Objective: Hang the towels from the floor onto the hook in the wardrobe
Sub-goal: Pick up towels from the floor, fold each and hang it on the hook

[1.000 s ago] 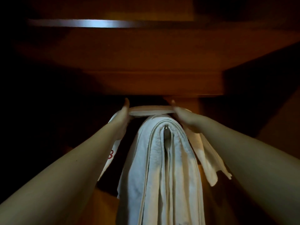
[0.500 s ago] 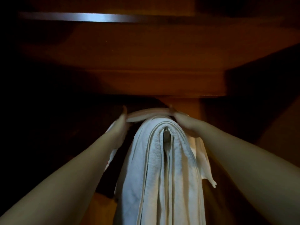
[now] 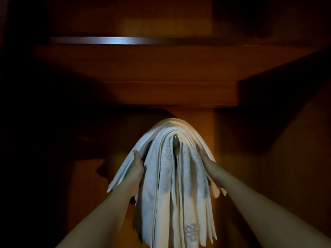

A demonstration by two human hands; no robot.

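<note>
Hanging on the hook (image 3: 175, 140), the towels (image 3: 172, 185) looked nearly done, left hand (image 3: 137, 169) and right hand (image 3: 206, 158) gripping the outer towel (image 3: 130, 158).

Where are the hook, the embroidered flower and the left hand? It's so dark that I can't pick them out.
hook (image 3: 175, 142): head view, on its metal tip showing between the towel folds.
embroidered flower (image 3: 191, 232): head view, on the stitching's centre.
left hand (image 3: 137, 166): head view, on its back, against the towel.
</note>
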